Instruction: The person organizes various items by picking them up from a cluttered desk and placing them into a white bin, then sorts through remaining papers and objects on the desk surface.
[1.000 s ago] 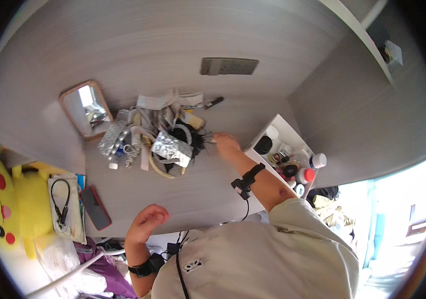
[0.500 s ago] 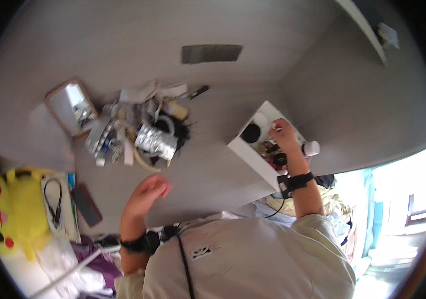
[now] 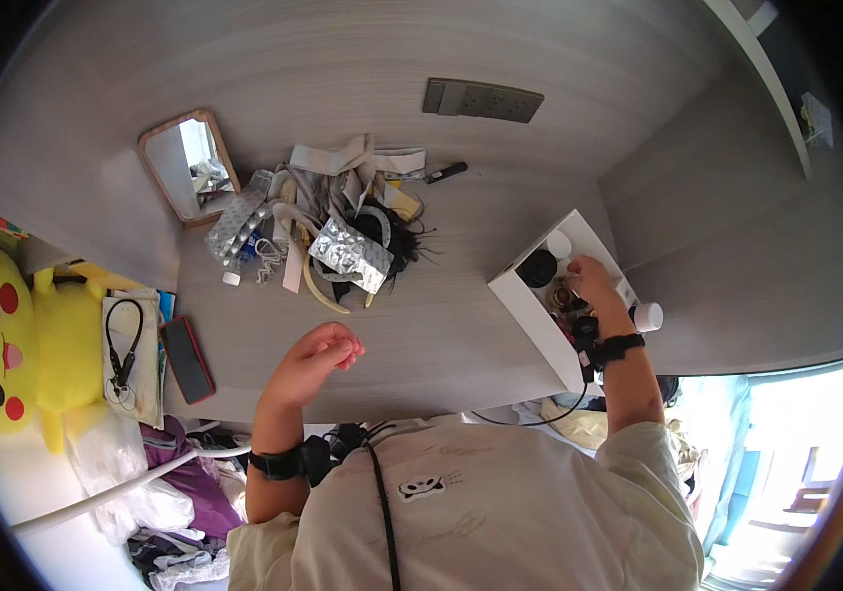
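My right hand (image 3: 591, 280) reaches into a white open box (image 3: 537, 325) at the right of the desk. Its fingers are bent together among the small items inside; whatever they grip is hidden. Beside them in the box are a black round lid (image 3: 539, 268), a white round lid (image 3: 558, 243) and several small dark and reddish containers. A white-capped bottle (image 3: 647, 316) stands just right of my right wrist. My left hand (image 3: 323, 355) hovers over the desk's front part, fingers curled in with the thumb against them, and nothing shows in it.
Left of centre lies a pile with a silver foil packet (image 3: 350, 251), pale straps and black hair-like strands. Behind it leans a framed mirror (image 3: 188, 165). A dark red-edged phone (image 3: 188, 360) and a yellow plush toy (image 3: 9, 345) are at left. A wall socket strip (image 3: 482, 99) sits behind.
The view has shifted, so the desk items appear farther right. My right hand has moved lower among the items in the box. My left hand stays curled over the desk.
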`<state>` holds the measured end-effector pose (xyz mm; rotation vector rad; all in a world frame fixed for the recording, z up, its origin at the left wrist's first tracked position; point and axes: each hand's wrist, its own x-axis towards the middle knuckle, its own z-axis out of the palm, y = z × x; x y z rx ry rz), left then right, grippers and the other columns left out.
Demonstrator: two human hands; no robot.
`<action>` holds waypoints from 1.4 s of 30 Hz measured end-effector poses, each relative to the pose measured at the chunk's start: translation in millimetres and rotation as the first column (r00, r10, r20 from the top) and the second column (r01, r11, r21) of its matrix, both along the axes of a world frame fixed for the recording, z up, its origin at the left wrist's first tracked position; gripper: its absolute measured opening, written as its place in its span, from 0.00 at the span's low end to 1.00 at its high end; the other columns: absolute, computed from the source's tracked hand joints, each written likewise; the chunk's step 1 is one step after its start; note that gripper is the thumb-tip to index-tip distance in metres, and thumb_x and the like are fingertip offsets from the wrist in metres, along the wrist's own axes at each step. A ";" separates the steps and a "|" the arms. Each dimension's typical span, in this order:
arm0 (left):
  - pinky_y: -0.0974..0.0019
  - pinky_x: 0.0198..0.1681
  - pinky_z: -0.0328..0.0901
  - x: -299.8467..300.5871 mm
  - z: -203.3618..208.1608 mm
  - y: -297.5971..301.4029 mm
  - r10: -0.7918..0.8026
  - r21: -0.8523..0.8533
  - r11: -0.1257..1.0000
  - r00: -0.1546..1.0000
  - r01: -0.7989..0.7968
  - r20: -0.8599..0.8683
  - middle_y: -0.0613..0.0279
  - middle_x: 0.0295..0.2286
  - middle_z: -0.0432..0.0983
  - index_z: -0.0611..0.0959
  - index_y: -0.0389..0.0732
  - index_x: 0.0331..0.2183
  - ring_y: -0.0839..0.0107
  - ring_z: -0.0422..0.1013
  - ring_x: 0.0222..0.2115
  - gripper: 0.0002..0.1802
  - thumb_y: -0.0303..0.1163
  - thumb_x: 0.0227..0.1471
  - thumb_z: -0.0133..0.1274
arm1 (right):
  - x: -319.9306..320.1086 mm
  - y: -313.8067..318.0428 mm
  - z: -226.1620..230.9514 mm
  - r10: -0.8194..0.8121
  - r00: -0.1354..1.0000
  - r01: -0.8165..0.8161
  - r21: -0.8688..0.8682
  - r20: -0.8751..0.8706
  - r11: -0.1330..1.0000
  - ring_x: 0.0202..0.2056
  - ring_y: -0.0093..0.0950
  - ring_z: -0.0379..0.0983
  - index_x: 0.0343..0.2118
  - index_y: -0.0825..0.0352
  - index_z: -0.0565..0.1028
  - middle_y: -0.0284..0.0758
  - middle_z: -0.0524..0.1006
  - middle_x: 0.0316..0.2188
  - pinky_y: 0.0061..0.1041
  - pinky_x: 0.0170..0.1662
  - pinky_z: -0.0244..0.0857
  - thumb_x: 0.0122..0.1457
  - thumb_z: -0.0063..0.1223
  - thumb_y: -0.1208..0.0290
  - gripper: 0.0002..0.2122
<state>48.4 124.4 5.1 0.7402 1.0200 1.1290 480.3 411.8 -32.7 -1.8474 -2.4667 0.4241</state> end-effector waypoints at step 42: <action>0.69 0.33 0.61 -22.1 -74.6 42.5 0.561 -0.164 0.822 0.825 -0.546 0.062 0.70 0.32 0.72 0.71 0.41 0.44 0.77 0.69 0.32 0.19 0.36 0.52 0.54 | -284.5 -86.8 17.1 0.117 0.659 -0.436 -0.251 -0.743 0.864 0.23 0.22 0.67 0.49 0.73 0.64 0.34 0.72 0.23 0.24 0.28 0.62 0.60 0.45 0.67 0.18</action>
